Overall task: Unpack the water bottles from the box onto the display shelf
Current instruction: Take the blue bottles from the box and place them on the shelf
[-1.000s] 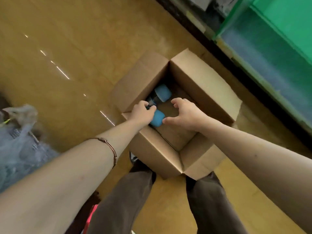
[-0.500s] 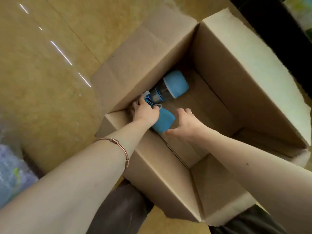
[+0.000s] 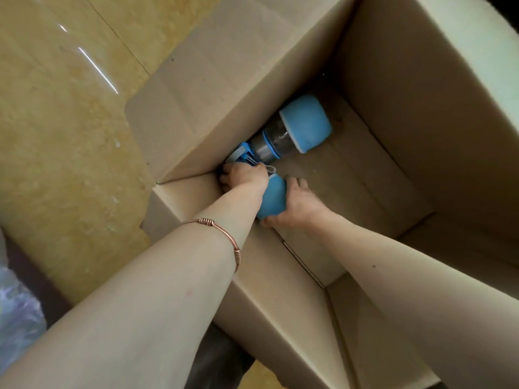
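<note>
An open cardboard box (image 3: 407, 88) stands on the floor with two blue water bottles lying on its bottom. The far bottle (image 3: 297, 130) has a clear middle and a blue base and rests against the left wall. The near bottle (image 3: 271, 196) lies in the near-left corner, mostly covered by my hands. My left hand (image 3: 243, 175) grips its cap end. My right hand (image 3: 297, 203) curls round its blue base. Both arms reach down into the box.
The box's flaps stand up on all sides, the left flap (image 3: 213, 88) beside my left arm. A yellow tiled floor (image 3: 64, 136) lies to the left. Crumpled clear plastic (image 3: 16, 313) sits at the bottom-left edge. Dark trousers show below the box.
The camera has come much closer to the box. Both hands have reached deeper, and my right hand has closed round the near bottle's base. The far bottle has not moved.
</note>
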Tool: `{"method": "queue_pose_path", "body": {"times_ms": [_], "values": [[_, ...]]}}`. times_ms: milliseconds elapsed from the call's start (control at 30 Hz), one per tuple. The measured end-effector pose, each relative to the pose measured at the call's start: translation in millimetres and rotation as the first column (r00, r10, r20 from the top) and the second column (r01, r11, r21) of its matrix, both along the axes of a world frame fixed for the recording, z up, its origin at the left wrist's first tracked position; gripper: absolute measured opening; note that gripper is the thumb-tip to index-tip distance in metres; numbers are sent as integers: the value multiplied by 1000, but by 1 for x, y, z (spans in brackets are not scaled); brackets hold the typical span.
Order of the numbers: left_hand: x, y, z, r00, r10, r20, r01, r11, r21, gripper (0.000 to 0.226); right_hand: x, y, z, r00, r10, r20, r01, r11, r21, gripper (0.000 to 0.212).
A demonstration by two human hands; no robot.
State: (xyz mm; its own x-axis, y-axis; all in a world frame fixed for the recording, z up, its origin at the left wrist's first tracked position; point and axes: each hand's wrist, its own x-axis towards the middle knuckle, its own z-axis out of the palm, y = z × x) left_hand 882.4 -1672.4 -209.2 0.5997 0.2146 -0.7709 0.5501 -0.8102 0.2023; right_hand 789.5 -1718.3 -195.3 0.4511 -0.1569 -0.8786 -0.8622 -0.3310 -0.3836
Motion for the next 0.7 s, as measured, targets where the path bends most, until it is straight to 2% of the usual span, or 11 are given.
{"method": "queue_pose_path", "body": {"times_ms": [167,333,467,600,700], "values": [[-1,2,-11,999,-37,16,37,999,8,70,2,10,-15,999,-25,25,25,1000,5,105],[2,12,-16,999,35,6,-34,996,-79,80,0,11,-20,996,-87,26,87,996,-12,96],[-6,15,-4,981,100,-165,-119,986,-113,82,-16,5,-11,998,-60,-9,60,998,-38,98],[-30,12,24,953,59,-298,-115,978,-175,59,-47,-11,16,999,-18,-27,17,1000,-24,101],[-44,10,60,926,31,-377,-123,967,-223,60,-70,-23,53,1000,17,-19,-18,1000,-19,101]]}}
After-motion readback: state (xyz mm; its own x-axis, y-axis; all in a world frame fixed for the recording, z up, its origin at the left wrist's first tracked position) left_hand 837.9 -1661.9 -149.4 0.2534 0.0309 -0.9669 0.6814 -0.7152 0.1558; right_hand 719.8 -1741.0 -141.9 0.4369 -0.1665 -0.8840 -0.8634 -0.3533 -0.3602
